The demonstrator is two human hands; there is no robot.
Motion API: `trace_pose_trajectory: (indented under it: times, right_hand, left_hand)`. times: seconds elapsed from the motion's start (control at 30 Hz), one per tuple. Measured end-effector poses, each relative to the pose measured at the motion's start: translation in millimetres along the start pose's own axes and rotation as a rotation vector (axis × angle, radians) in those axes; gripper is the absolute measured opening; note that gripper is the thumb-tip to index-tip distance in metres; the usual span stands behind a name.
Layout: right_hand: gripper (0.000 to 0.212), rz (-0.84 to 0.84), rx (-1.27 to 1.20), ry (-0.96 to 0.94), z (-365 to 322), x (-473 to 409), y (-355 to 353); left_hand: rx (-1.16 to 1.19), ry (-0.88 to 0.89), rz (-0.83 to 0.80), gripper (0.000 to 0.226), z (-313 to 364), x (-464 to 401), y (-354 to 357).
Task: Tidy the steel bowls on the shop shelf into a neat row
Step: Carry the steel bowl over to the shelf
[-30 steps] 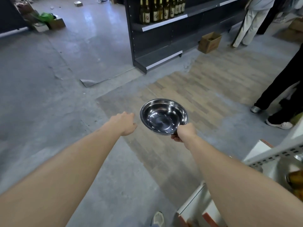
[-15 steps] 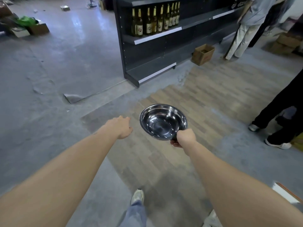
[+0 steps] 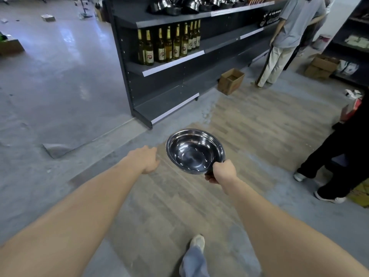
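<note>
Gripping the near rim of a steel bowl [image 3: 194,150], the right hand [image 3: 222,171] holds it level and mouth-up over the wood-pattern floor [image 3: 249,124]. Left hand [image 3: 145,159]: held out just left of the bowl, not touching it, holding nothing; whether its fingers are spread or curled cannot be told. Beyond: dark shelf unit [image 3: 169,80], with bottles [image 3: 169,45] on its middle shelf and more steel bowls [image 3: 179,6] heaped on the top one. Cardboard box [image 3: 230,80] at its base. A person [image 3: 287,37] stands at the far end.
</note>
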State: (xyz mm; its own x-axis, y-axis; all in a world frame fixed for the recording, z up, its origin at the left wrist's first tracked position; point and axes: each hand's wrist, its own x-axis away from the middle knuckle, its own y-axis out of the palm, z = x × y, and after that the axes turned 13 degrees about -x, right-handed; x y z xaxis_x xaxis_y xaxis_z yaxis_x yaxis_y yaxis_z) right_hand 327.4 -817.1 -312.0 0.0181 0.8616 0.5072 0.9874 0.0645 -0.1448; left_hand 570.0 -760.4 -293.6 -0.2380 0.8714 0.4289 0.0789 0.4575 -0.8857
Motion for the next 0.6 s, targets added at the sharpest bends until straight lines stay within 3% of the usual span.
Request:
trace_pose_trajectory:
  times: [0.33, 0.6]
  right_hand:
    - [0.038, -0.002, 0.022, -0.024, -106, -198, -2]
    - [0.041, -0.101, 0.044, -0.016, -180, -307, 50]
  left_hand:
    - [-0.004, -0.021, 0.008, 0.059, 29, -188, -97]
    - [0.019, -0.107, -0.018, 0.056, 9, -290, -146]
